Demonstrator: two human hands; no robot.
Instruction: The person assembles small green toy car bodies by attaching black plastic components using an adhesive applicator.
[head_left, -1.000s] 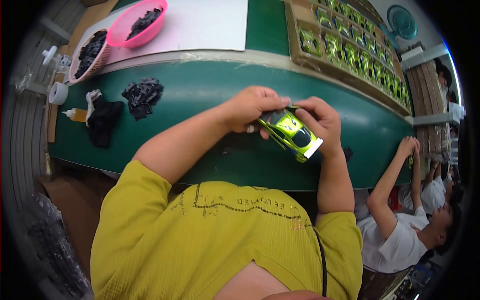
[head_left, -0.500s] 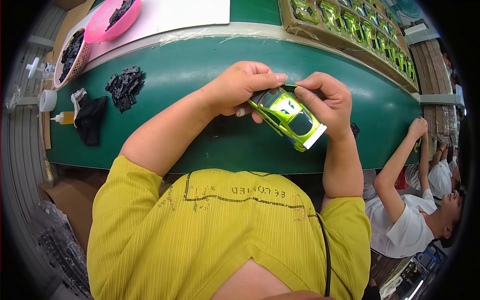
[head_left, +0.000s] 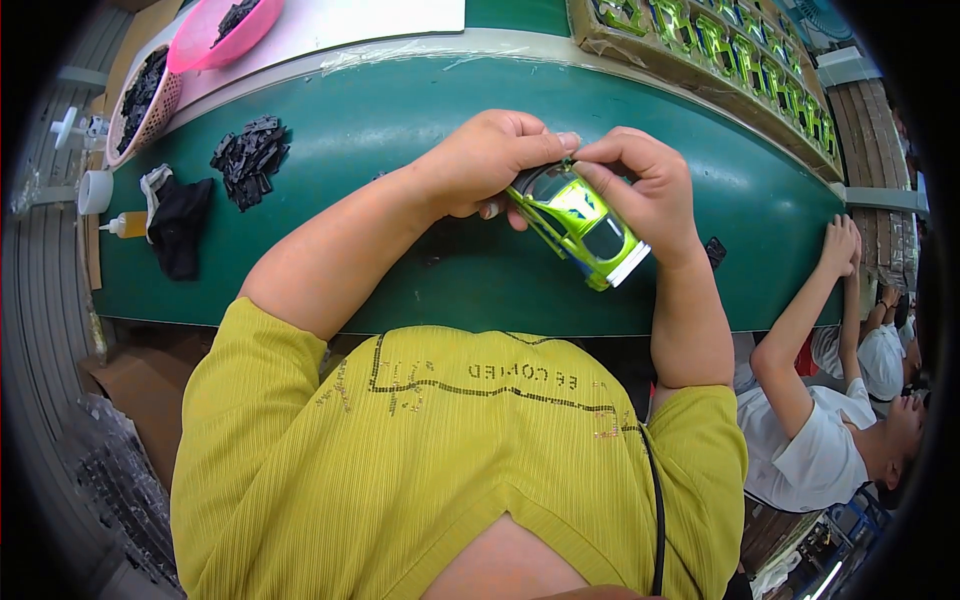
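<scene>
The person's left hand was closed around the far left end of a bright green toy car, its thumb on top and some fingertips showing below, a grip that seemed meant to steady the shell. The right hand gripped the car too, thumb and forefinger pinched at its far edge, apparently for finer work there; whether a small part sat between those fingertips could not be told.

The car lay between the two hands, held up above the green worktop and slanted, so that its white-edged end pointed down and right, past the fingers and toward the person. That angle probably left the far edge within reach of both thumbs.

Beyond the right wrist lay a small black piece. Left of the left forearm, a loose heap of black parts sat within easy reach, likely for picking singly. Farther left were a black cloth and an amber bottle, then a basket and a pink bowl, both holding black pieces. At the far right, a cardboard box held similar green shells in rows, perhaps to prevent rubbing.
</scene>
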